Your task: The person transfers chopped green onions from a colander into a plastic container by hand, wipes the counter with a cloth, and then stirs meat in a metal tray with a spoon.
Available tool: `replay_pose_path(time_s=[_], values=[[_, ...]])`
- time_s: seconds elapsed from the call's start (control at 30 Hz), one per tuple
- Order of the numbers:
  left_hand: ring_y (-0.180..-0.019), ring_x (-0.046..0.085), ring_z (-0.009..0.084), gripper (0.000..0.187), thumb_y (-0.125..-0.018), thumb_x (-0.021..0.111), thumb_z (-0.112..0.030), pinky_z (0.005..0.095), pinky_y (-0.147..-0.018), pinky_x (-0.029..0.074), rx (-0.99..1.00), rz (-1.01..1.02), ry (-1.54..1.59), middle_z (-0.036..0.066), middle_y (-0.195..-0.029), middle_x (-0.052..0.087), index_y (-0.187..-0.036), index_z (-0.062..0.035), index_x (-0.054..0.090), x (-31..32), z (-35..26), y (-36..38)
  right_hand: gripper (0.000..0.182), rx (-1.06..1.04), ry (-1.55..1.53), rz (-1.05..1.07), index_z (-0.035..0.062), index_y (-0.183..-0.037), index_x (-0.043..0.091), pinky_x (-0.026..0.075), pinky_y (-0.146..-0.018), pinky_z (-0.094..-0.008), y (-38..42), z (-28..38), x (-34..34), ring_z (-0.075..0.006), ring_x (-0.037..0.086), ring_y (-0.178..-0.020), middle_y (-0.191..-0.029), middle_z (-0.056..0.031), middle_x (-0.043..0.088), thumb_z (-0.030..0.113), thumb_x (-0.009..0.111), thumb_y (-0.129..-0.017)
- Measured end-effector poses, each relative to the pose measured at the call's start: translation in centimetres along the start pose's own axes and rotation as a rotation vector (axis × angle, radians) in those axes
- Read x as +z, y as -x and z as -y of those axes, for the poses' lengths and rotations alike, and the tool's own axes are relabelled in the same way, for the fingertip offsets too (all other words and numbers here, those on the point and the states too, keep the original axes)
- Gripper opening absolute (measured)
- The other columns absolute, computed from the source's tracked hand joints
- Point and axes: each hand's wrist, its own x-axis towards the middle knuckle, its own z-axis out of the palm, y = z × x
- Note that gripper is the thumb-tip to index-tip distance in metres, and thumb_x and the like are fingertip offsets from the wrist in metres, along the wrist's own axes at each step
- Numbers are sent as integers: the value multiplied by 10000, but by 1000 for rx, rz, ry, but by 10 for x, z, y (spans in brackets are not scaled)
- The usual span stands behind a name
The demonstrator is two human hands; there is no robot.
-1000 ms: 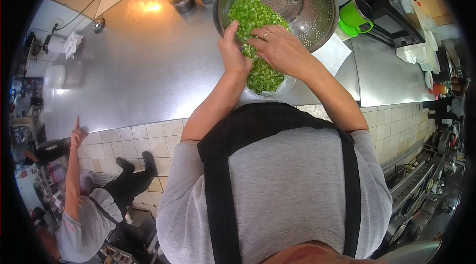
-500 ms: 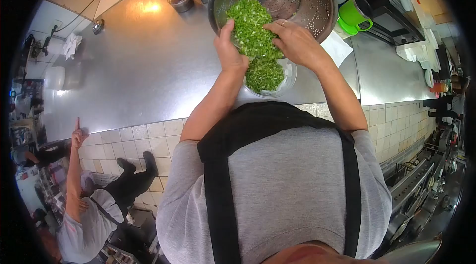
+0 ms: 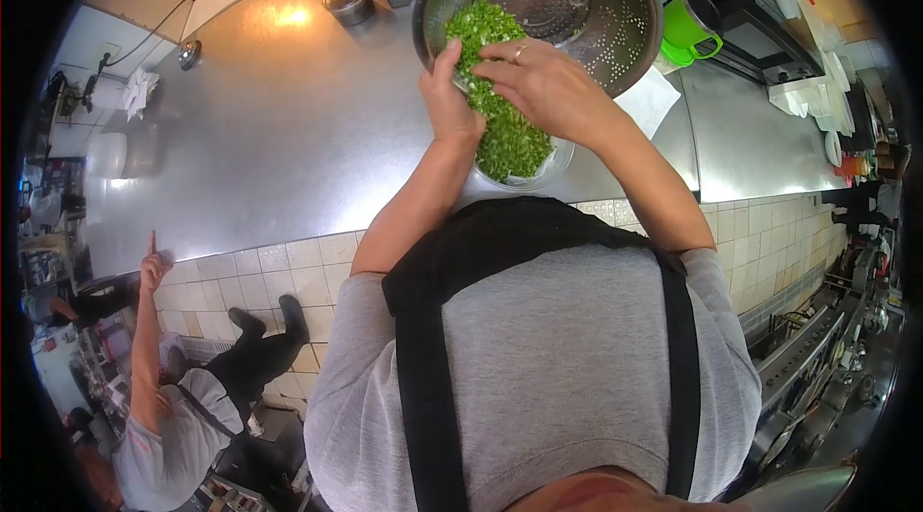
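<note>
While one colander [image 3: 577,2] tilted over one clear bowl [image 3: 553,161], you had both hands in the chopped greens [image 3: 500,118].

At upper centre of the frame, your left hand [image 3: 450,99] gripped the colander's near rim, thumb up; your right hand [image 3: 543,84], fingers curled together, raked greens down into the bowl on the steel counter [image 3: 279,127]. One green mug [image 3: 687,31] stood upper right.
</note>
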Motion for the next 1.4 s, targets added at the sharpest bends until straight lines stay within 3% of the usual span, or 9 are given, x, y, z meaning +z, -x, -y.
replay_pose_path(time_s=[0.03, 0.17, 0.33, 0.57, 0.73, 1.07, 1.23, 1.33, 1.4], values=[[-947, 632, 245, 349, -873, 558, -203, 373, -845, 499, 20, -8, -37, 120, -1069, 638, -1153, 5, 559, 2, -1, 2, 288, -129, 52, -111, 64, -1095, 653, 476, -893, -398, -1, -2, 7, -302, 593, -1032, -1104, -107, 635, 101, 629, -811], [-941, 630, 240, 348, -871, 565, -201, 365, -850, 494, 37, -9, -53, 114, -1067, 634, -1150, 6, 558, 0, 0, 0, 270, -153, 89, -100, 75, -1067, 664, 477, -880, -396, 2, -6, 18, -289, 587, -1030, -1091, -95, 636, 103, 632, -801], [-901, 635, 233, 350, -868, 571, -201, 368, -820, 511, -4, -5, -3, 114, -1044, 634, -1152, 1, 548, 1, -2, 1, 273, 28, -44, 125, 46, -1058, 653, 489, -858, -404, 15, -7, 1, -297, 603, -986, -1073, -113, 629, 92, 629, -790], [-888, 642, 235, 323, -868, 564, -193, 372, -799, 526, 13, 9, 33, 113, -1013, 637, -1125, 2, 551, 2, -3, 2, 311, 226, 129, -26, 51, -1124, 623, 481, -875, -411, 15, -28, -7, -316, 596, -1017, -1082, -132, 619, 104, 617, -818], [-883, 644, 240, 323, -867, 562, -185, 362, -794, 530, 28, 5, 32, 118, -1015, 638, -1128, 4, 550, -3, 2, -3, 355, 240, -89, 188, 59, -1171, 604, 458, -912, -430, 16, -18, 3, -344, 572, -1055, -1121, -156, 595, 120, 629, -822], [-865, 649, 233, 351, -853, 596, -207, 364, -761, 538, 30, -31, 4, 126, -998, 640, -1109, 30, 558, -3, 2, -1, 244, 120, -83, 218, 52, -1056, 648, 488, -851, -428, 39, 7, -7, -322, 596, -1013, -1061, -142, 611, 90, 613, -818], [-884, 622, 200, 354, -857, 595, -162, 320, -783, 500, 3, -47, 48, 114, -1024, 623, -1142, 43, 554, -3, 2, -1, 239, 57, -9, 496, 55, -1012, 658, 514, -766, -429, 56, 7, 15, -322, 627, -932, -1029, -149, 623, 45, 528, -812], [-885, 622, 201, 351, -856, 597, -154, 322, -783, 501, -1, -50, 59, 113, -1022, 623, -1142, 44, 552, -3, 3, -2, 242, -19, 50, 266, 57, -1016, 661, 517, -747, -438, 67, 1, 43, -333, 636, -895, -1008, -160, 627, 63, 515, -824], [-886, 621, 201, 351, -854, 598, -150, 322, -782, 501, -2, -45, 71, 112, -1021, 623, -1143, 45, 552, -4, 3, -2, 245, 70, 79, 284, 57, -1021, 660, 518, -748, -439, 69, -1, 54, -332, 637, -895, -1011, -166, 624, 77, 514, -825]])
